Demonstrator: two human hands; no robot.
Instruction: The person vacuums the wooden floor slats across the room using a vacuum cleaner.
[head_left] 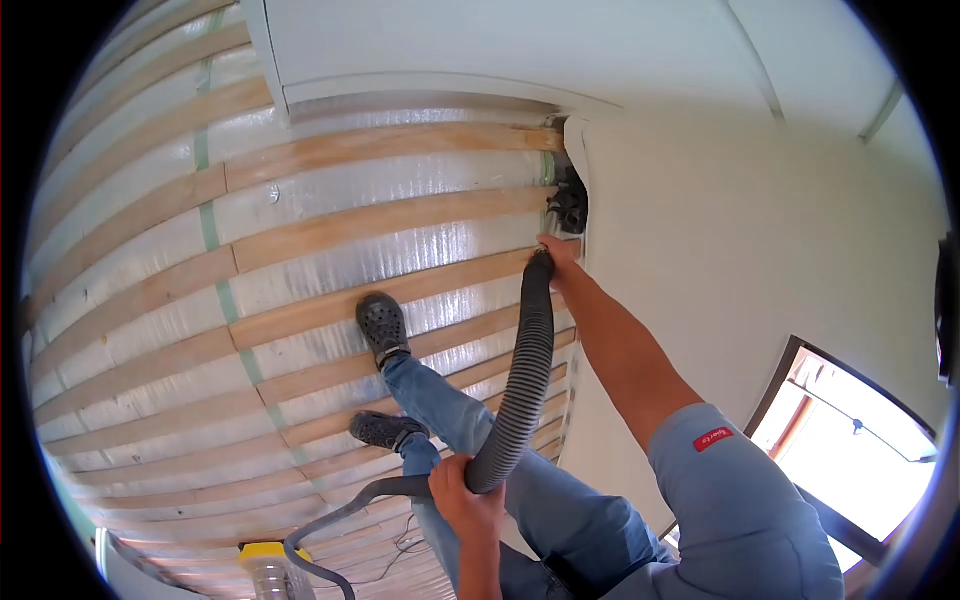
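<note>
A dark ribbed vacuum hose (519, 388) runs between my two hands. My right hand (560, 260) is closed around the hose's upper end, where it meets a short stretch of tube. Beyond that hand, a black floor nozzle (570, 202) sits at the base of the white wall, at the ends of the wooden battens. Lower down, my left hand (467, 503) is wrapped round the hose near my thigh. From there a thinner grey hose (345, 510) curves away toward the bottom edge.
Parallel wooden battens (330, 235) lie over silvery foil (360, 195), with green tape strips between. My dark clogs (381, 325) stand among them. A yellow-topped container (275, 562) and a thin cord (402, 545) are at the bottom. A wall (700, 240) and bright window (835, 440) lie right.
</note>
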